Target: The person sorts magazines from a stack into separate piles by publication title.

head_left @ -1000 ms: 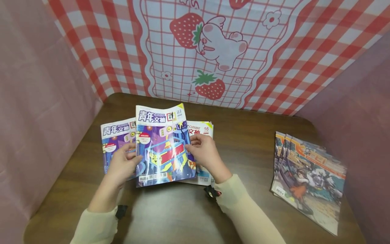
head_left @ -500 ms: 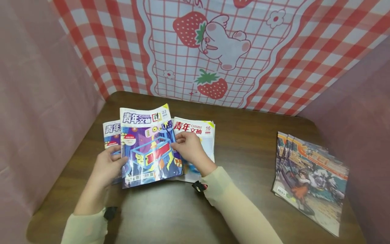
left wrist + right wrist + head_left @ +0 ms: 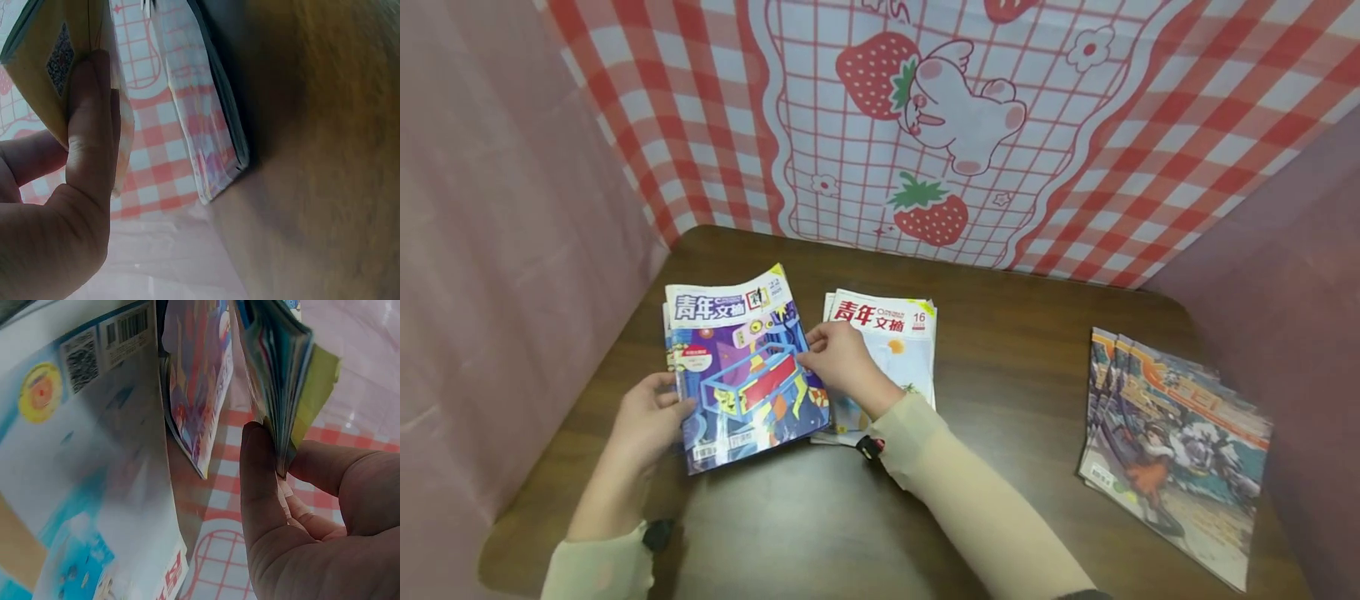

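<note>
A glossy purple magazine (image 3: 748, 367) with a white title band is held by its two side edges, raised over the left pile. My left hand (image 3: 643, 417) pinches its left edge; my right hand (image 3: 850, 362) pinches the right edge. Their grips show up close on the magazine (image 3: 37, 81) in the left wrist view and on its page edges (image 3: 281, 375) in the right wrist view. Below it lies another purple magazine (image 3: 197, 381), mostly hidden in the head view. To its right, a white magazine (image 3: 917, 358) with a red title lies partly under my right forearm.
A fanned stack of comic-style magazines (image 3: 1180, 458) lies at the right of the brown wooden table (image 3: 1000, 375). Red-checked strawberry cloth (image 3: 955, 200) hangs behind the back edge, and pink cloth (image 3: 497, 250) lines the left side.
Both hands have carried the purple magazine leftwards, off the white magazine and over the other purple one. More of the white cover now shows. The stack on the right has stayed put.
</note>
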The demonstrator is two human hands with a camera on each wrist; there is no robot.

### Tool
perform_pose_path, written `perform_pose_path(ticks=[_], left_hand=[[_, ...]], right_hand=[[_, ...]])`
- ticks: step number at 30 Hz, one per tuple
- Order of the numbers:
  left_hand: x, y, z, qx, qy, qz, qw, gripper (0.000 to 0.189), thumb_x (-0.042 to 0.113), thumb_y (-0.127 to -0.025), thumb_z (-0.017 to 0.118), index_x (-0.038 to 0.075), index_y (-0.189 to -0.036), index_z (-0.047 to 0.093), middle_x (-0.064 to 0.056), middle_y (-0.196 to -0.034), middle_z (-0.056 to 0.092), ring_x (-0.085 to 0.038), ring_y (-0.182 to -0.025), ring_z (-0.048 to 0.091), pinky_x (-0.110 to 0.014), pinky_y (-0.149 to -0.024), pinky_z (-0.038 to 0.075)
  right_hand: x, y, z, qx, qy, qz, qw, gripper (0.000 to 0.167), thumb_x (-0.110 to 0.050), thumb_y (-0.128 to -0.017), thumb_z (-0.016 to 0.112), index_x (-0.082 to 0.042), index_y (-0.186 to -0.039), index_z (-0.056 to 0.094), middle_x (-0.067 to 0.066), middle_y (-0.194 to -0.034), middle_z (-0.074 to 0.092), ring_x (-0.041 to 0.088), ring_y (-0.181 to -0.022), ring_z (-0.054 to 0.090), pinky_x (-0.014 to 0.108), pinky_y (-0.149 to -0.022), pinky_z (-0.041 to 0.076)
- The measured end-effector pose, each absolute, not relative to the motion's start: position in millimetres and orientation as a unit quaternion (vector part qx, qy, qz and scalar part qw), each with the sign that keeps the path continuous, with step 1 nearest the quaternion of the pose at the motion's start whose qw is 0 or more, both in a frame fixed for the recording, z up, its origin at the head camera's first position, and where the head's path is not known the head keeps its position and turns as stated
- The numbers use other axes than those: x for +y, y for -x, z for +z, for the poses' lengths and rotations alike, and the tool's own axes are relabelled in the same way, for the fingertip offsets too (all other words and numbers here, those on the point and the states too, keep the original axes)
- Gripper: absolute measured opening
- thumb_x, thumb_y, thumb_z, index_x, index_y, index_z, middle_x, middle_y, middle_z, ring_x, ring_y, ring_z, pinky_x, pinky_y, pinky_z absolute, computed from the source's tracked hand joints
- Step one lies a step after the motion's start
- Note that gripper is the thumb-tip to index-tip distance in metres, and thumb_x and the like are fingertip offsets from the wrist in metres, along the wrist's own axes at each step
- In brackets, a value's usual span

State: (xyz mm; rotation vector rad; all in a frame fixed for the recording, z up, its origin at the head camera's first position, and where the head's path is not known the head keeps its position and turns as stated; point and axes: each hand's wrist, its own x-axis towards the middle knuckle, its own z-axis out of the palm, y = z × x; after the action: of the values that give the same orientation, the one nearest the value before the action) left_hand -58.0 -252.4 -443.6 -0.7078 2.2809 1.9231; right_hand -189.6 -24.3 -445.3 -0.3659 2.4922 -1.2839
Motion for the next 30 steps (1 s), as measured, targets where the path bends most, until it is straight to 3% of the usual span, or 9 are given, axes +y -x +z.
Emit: perform_pose_path(ticks=[10,16,19,24,30], left_hand=[[-266,50,-447,0.744,0.257,0.616,0.034,0.047,-0.01,-0.096,0.052,-0.021,-0.136,0.032,-0.019,-0.098,0.068,-0.014,-0.065,0.065,-0.033,-0.061,0.059],[-273,49,-450,0.744,0.261,0.613,0.039,0.046,-0.01,-0.096,0.052,-0.022,-0.135,0.031,-0.021,-0.099,0.068,-0.014,-0.064,0.066,-0.034,-0.061,0.059],[-277,49,-451,0.754,0.262,0.6,0.04,0.047,-0.01,-0.096,0.052,-0.023,-0.135,0.031,-0.026,-0.103,0.067,-0.014,-0.065,0.066,-0.034,-0.061,0.059],[-280,50,-455,0.771,0.267,0.577,0.04,0.047,-0.009,-0.095,0.054,-0.024,-0.135,0.032,-0.043,-0.117,0.056,-0.013,-0.066,0.064,-0.032,-0.06,0.059],[-283,52,-461,0.813,0.267,0.515,0.042,0.047,-0.004,-0.095,0.058,-0.024,-0.132,0.037,-0.045,-0.122,0.055,-0.019,-0.074,0.065,-0.029,-0.059,0.056]], right_hand=[[-47,197,-445,0.845,0.126,-0.478,0.205,0.023,-0.009,-0.087,0.081,0.003,-0.102,0.071,0.004,-0.084,0.07,0.014,-0.075,0.068,0.025,-0.065,0.056],[-58,197,-450,0.849,0.12,-0.468,0.213,0.021,-0.007,-0.085,0.083,0.003,-0.099,0.071,0.003,-0.079,0.069,0.013,-0.071,0.066,0.023,-0.063,0.055],[-63,198,-452,0.852,0.127,-0.463,0.208,0.019,-0.007,-0.083,0.084,0.002,-0.096,0.072,0.003,-0.077,0.069,0.012,-0.069,0.065,0.023,-0.062,0.054],[-72,201,-455,0.86,0.135,-0.446,0.208,0.015,-0.008,-0.082,0.084,-0.001,-0.089,0.072,0.003,-0.076,0.068,0.012,-0.067,0.063,0.024,-0.06,0.054],[-79,205,-464,0.89,0.143,-0.385,0.196,0.016,-0.016,-0.082,0.086,-0.007,-0.085,0.073,0.002,-0.081,0.065,0.014,-0.073,0.061,0.023,-0.061,0.051]])
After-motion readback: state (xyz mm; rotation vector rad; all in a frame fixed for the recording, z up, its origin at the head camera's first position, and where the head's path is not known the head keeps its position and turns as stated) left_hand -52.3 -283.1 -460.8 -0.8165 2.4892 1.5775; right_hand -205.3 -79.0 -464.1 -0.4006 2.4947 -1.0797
